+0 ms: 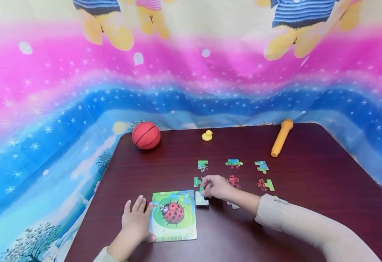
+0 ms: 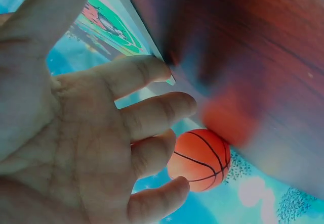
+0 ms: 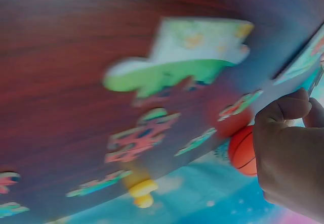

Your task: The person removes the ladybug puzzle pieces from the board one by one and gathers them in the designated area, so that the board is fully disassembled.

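Note:
My right hand (image 1: 217,187) pinches a pale jigsaw puzzle piece (image 1: 201,199) between thumb and fingers, just off the right edge of a square ladybug puzzle board (image 1: 174,234). In the right wrist view, part of that piece (image 3: 316,79) shows at the fingertips. Beside the board's left edge lies my left hand (image 1: 135,219), fingers spread and fairly straight, with the thumb at the lower left corner. Loose puzzle pieces lie in rows to the right, among them a green one (image 1: 203,165) and a red one (image 1: 233,181); my right hand and forearm partly cover some.
Along the back of the dark table (image 1: 177,160) are a small red basketball (image 1: 146,135), a yellow rubber duck (image 1: 207,135) and an orange microphone-shaped object (image 1: 282,138). A patterned cloth (image 1: 191,80) hangs behind and around the table.

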Motion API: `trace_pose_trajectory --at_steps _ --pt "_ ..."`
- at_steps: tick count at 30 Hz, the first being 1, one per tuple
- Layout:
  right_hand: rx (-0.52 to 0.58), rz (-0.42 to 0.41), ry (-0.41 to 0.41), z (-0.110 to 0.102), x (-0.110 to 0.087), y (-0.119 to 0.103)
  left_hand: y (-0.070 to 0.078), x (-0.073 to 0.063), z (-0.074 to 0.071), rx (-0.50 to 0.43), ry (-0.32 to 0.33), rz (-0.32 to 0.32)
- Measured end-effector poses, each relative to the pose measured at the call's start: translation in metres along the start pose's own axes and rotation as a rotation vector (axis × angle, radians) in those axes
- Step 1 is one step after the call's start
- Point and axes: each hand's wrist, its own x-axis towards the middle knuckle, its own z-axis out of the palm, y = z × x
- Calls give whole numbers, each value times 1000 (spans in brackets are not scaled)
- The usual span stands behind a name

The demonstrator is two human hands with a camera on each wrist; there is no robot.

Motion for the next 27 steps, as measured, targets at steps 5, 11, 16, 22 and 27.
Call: trace_pose_trajectory --at_steps 5,11,16,22,27 --pt "-113 -25 2 0 -3 4 -8 0 1 -8 0 -25" --pt "-334 -169 20 12 -5 4 -22 5 -2 -35 -65 -75" --pt "-456 -226 75 21 -5 5 -32 3 1 -105 -52 -92" --pt "-493 -229 88 25 -7 7 -26 2 8 -287 -23 81" --pt "-518 -248 107 24 -8 7 -25 3 10 -356 -61 101"
